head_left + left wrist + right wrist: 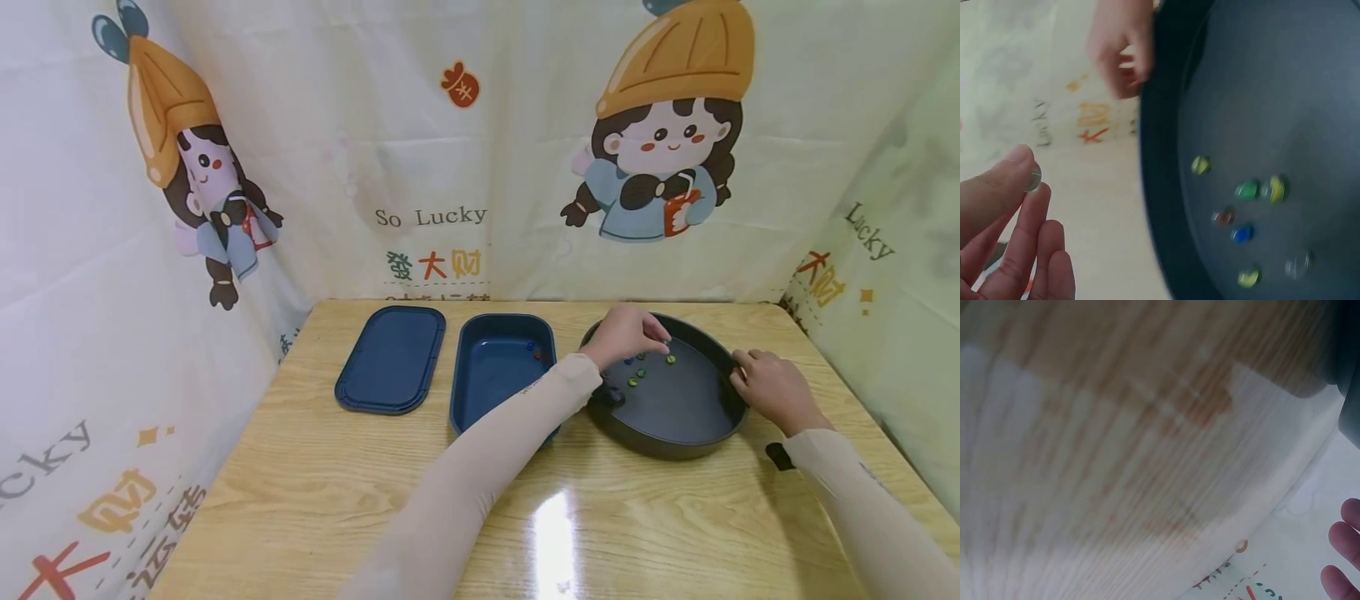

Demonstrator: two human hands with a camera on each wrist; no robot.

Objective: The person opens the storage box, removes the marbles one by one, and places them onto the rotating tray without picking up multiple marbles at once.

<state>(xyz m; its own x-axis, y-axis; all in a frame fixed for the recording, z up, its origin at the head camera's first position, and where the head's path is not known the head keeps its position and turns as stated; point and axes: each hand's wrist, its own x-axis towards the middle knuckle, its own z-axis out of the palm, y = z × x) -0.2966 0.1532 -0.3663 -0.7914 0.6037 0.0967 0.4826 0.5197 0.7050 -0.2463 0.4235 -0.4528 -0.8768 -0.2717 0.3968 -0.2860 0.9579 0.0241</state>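
My left hand (pixel 628 335) is above the left part of a round dark pan (pixel 693 408). In the left wrist view, its thumb and forefinger pinch a clear marble (pixel 1035 177). Below it, several marbles lie on the pan's floor, among them a yellow-green marble (pixel 1200 165), a green marble (pixel 1248 190), a blue marble (pixel 1243 234) and a clear marble (pixel 1298 265). My right hand (pixel 776 387) holds the pan's right rim, fingers bent at the edge. In the right wrist view only a few fingertips (pixel 1342 540) show.
Left of the pan stands a blue rectangular container (pixel 487 392) holding a blue marble (pixel 530 345) and a red marble (pixel 537 355). Farther left a flat blue lid (pixel 393 358) lies on the wooden table (pixel 300 500). A printed curtain (pixel 525 150) hangs around the table.
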